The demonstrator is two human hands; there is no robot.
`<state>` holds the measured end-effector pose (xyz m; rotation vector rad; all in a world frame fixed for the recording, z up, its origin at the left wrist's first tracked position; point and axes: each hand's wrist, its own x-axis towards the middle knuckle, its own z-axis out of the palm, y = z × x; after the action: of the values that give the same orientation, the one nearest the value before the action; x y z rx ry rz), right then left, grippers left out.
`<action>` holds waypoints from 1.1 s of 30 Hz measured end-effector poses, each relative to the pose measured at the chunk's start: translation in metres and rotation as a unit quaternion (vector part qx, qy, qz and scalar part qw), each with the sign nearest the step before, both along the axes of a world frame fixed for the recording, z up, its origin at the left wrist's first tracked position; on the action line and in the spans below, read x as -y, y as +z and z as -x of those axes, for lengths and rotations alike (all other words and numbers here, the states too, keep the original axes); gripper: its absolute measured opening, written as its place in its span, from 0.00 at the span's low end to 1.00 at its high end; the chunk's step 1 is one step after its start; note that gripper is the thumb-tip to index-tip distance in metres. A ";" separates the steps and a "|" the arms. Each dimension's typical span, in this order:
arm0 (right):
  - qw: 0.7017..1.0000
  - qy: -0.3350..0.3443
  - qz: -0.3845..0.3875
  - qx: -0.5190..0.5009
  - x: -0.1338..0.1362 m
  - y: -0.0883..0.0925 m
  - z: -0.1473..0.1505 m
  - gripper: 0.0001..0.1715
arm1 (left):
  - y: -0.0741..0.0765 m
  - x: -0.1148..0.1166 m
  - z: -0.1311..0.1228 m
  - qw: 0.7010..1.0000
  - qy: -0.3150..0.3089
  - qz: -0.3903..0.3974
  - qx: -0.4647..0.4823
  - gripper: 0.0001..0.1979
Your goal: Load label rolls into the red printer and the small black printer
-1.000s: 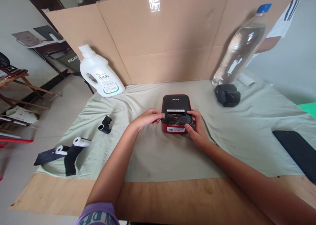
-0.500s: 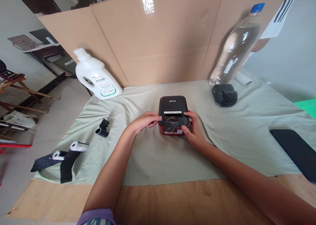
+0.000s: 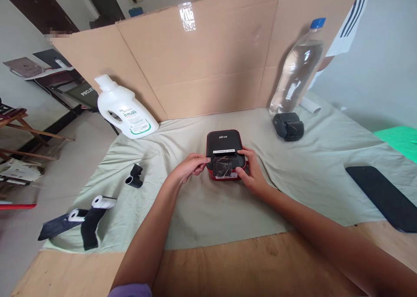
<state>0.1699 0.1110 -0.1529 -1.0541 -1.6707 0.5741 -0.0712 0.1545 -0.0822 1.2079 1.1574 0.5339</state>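
A black label printer [image 3: 224, 140] with a red lower edge lies on the cloth before me. From its slot a shiny dark strip [image 3: 223, 167] hangs over the front. My right hand [image 3: 253, 171] grips the printer's right side, thumb at the front corner and fingers on the top edge. At the printer's left side, my left hand [image 3: 193, 164] is closed in a pinch, its fingertips touching the edge beside the strip. Whatever lies between those fingertips is too small to make out.
Left are rolls with black strips [image 3: 89, 227] and a small black roll [image 3: 134, 179]. A white detergent bottle [image 3: 125, 108] and a water bottle [image 3: 298, 73] lean against cardboard [image 3: 208, 62]. A smaller black device [image 3: 289, 127] and a phone [image 3: 382, 193] are right.
My view has shifted slightly, so the scene sits lower and further left. Both hands keep their places at the printer; a small grey bit seen at my left fingertips no longer shows.
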 end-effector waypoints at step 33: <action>0.999 0.020 0.027 0.006 0.002 -0.001 -0.005 0.30 | -0.041 -0.005 -0.001 0.995 0.057 -0.026 0.082 0.16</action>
<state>0.1748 0.1088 -0.1542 -1.0674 -1.6977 0.6426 -0.0704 0.1598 -0.1228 1.1255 1.0810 0.7400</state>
